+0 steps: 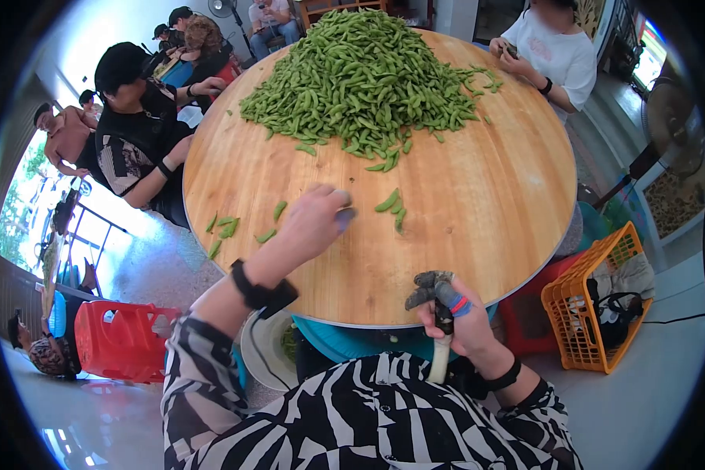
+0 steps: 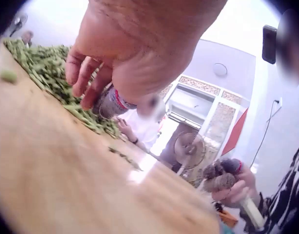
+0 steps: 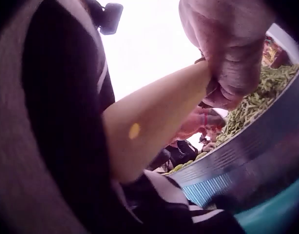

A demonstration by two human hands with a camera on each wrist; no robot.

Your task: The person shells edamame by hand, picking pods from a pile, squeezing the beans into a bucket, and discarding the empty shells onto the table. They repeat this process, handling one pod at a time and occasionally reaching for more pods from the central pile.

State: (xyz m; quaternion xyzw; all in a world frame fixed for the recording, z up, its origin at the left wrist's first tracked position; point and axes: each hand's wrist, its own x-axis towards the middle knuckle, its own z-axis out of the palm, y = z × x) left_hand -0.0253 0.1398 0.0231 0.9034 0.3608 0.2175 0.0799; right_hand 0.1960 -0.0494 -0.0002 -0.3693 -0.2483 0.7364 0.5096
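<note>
Green pods (image 1: 360, 86) lie heaped on the round bench (image 1: 478, 211), strays (image 1: 388, 202) pointing various ways. Below, a white bucket (image 1: 260, 335) holds green matter (image 1: 290, 345), partly hidden; an orange crate (image 1: 569, 323) holds cloth (image 1: 633, 278). Fingers of the right hand (image 1: 456, 315) curl round a pale handle (image 1: 440, 360) slanting toward the shirt (image 1: 384, 415), its upper end hidden. Fingers of the left hand (image 1: 312, 223) bend; whether they pinch anything, I cannot tell.

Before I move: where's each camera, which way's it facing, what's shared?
Head: on the head, facing forward and down at the round table and pod heap; left hand, right hand and patterned shirt show.
Left wrist: at that wrist, facing past the left hand across the table; right hand lower right.
Right wrist: at that wrist, facing past the right hand and pale handle toward the heap.
Shared: head and left wrist show both hands and the heap.
</note>
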